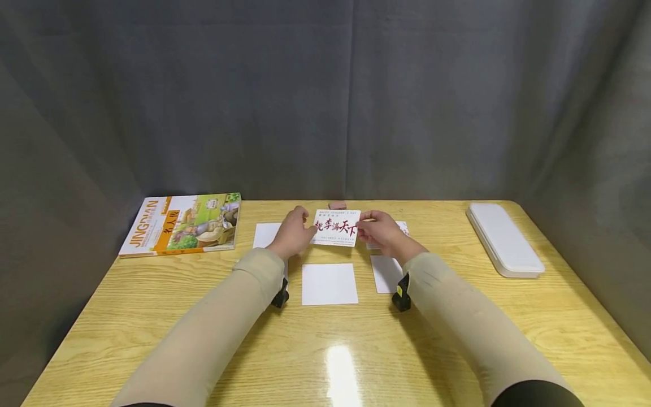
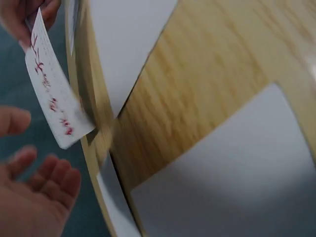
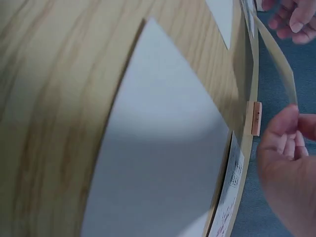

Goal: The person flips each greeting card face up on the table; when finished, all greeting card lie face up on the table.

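A white card with red and black printed characters (image 1: 335,229) is held up above the table, its printed side facing me. My right hand (image 1: 383,230) pinches its right edge between thumb and fingers; the right wrist view shows the same pinch by the thumb (image 3: 286,121). Beside the card's left edge is my left hand (image 1: 295,230). In the left wrist view a gap separates the left fingers (image 2: 54,180) from the card (image 2: 52,94). Below the raised card lies a blank white card (image 1: 329,284).
More white cards lie around: one at back left (image 1: 266,234), one at front right (image 1: 386,275), and a printed one (image 1: 403,227) partly behind my right hand. A small pinkish block (image 1: 337,204) sits at the far edge. A book (image 1: 183,223) lies left, a white case (image 1: 503,240) right.
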### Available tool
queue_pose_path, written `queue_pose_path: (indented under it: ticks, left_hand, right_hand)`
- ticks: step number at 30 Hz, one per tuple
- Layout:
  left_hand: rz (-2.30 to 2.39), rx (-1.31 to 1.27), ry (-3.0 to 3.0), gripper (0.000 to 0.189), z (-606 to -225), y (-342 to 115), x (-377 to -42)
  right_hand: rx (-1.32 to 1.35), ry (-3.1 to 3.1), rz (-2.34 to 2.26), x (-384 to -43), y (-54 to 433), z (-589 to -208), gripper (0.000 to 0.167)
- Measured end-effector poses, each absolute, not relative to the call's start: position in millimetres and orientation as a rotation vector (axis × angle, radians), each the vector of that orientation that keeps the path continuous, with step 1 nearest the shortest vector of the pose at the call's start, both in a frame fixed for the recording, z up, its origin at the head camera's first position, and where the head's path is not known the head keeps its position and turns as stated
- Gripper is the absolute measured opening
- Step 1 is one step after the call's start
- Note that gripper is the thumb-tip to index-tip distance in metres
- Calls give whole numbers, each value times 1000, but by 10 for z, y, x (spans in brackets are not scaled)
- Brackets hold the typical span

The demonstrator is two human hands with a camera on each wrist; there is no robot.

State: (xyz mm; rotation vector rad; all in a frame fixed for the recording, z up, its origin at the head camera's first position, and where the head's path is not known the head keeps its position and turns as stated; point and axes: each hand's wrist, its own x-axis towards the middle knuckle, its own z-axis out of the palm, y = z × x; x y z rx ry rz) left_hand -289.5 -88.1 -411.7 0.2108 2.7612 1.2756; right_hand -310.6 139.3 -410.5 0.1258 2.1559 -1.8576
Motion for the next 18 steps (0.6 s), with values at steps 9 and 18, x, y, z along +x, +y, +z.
queue_pose_path:
  ticks: [9,18]
  left_hand:
    - [608,757,2769,44,-4151,-687,-2815]
    - [324,828,2769,45,-4167,-624,-2787]
  right_hand:
    - [157,2280,-1707,-3159,1351,-4173,16]
    - [183,2262,-1679,-3157,1335,-4160,34]
